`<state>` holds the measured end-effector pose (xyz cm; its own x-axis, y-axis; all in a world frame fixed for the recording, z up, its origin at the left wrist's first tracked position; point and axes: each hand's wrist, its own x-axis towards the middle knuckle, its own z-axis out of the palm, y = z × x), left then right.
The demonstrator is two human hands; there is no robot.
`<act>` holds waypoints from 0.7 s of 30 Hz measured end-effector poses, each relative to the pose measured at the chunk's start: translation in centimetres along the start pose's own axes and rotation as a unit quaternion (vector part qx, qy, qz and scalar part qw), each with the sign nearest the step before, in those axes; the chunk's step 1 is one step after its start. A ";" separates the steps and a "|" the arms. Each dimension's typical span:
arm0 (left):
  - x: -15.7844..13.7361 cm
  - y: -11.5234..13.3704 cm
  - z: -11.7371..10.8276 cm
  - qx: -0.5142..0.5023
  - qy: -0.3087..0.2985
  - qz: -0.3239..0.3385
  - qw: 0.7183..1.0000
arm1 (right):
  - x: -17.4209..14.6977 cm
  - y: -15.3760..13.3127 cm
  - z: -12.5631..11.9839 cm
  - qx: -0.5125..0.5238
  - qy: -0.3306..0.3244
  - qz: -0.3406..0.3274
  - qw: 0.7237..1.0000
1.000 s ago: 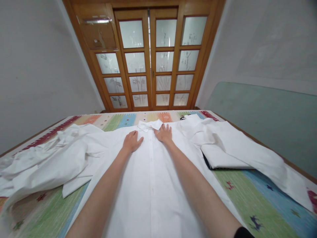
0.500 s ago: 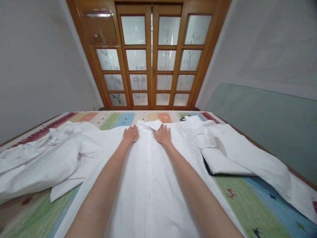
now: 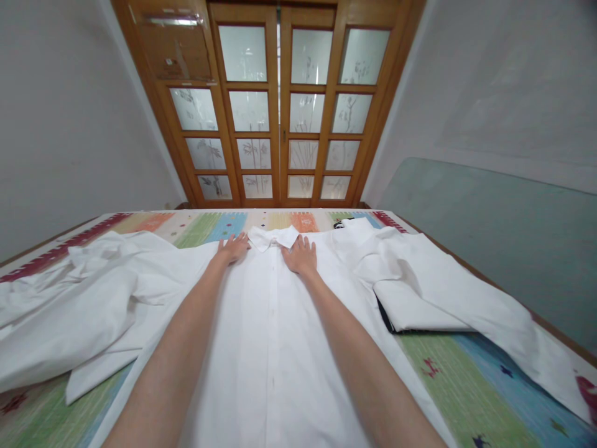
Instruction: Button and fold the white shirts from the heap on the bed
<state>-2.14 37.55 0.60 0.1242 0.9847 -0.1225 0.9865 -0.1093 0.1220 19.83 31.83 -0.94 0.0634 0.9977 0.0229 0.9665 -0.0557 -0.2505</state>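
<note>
Nearest me, the white shirt point(image 3: 242, 361) lies front up between my forearms, its closed button placket running straight away from me; the hem is out of view. On either side, a patterned cloth point(image 3: 448, 379) with green and blue stripes shows beneath it.

To the left, one sleeve point(image 3: 88, 311) is bunched in loose folds. To the right, the other sleeve point(image 3: 471, 289) stretches outward, smoother but creased near the shoulder, partly over a folded white item with a dark edge point(image 3: 420, 311).

Farther off, both my hands rest palm down, fingers loosely spread, gripping nothing that I can see. My left hand point(image 3: 234, 248) is on the shoulder, left of the collar point(image 3: 270, 238); my right hand point(image 3: 299, 254) touches the collar's right point.

I judge the spreading out well along: the body is mostly flat and the collar sits in place. The sleeves, the left above all, remain unsmoothed.

Beyond stand wooden doors point(image 3: 278, 139) with frosted panes.
</note>
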 end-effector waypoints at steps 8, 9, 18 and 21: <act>0.3 -0.4 0.2 0.003 0.015 0.009 1.000 | 0.0 0.0 0.1 0.002 0.003 0.002 1.000; 0.3 -0.4 0.4 0.001 0.026 0.004 1.000 | 0.0 0.0 0.1 0.002 0.003 0.003 1.000; 0.1 0.3 0.6 -0.054 0.190 -0.028 0.980 | 0.0 0.0 0.1 0.008 0.008 0.002 1.000; 0.2 0.8 0.4 -0.050 0.214 -0.062 0.974 | 0.0 0.0 0.1 0.008 0.010 0.001 1.000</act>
<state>-1.25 37.59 0.27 -0.0719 0.9583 0.2765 0.9730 0.0065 0.2307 19.77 31.88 -1.03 0.0712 0.9966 0.0424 0.9623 -0.0574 -0.2659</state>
